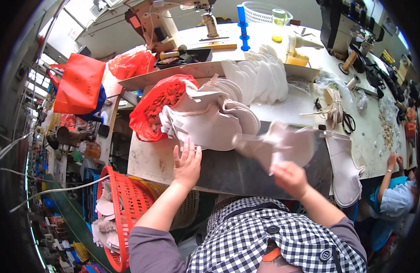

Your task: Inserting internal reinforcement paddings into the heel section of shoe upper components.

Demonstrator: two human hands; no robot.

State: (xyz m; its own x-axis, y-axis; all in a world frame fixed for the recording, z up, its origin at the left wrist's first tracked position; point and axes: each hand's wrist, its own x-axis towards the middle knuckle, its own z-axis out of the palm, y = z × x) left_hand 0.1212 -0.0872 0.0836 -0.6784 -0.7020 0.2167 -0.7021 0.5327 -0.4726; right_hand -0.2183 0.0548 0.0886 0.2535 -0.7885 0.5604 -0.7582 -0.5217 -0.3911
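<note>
1. Pale pc. in right hand — motion-blurred, outline unclear.
2. Red plastic bag — part hidden behind stacked pale pcs.; bits inside too tiny to ID.
3. Beige sewing machine, upper L: top cut off by pic. edge.
4. Black machine, upper R: ditto.
5. Co-worker, far R: part lost in dark rim.
6. Checked garment: cut off by lower edge.
7. Clutter, far L: too small to ID.
</note>
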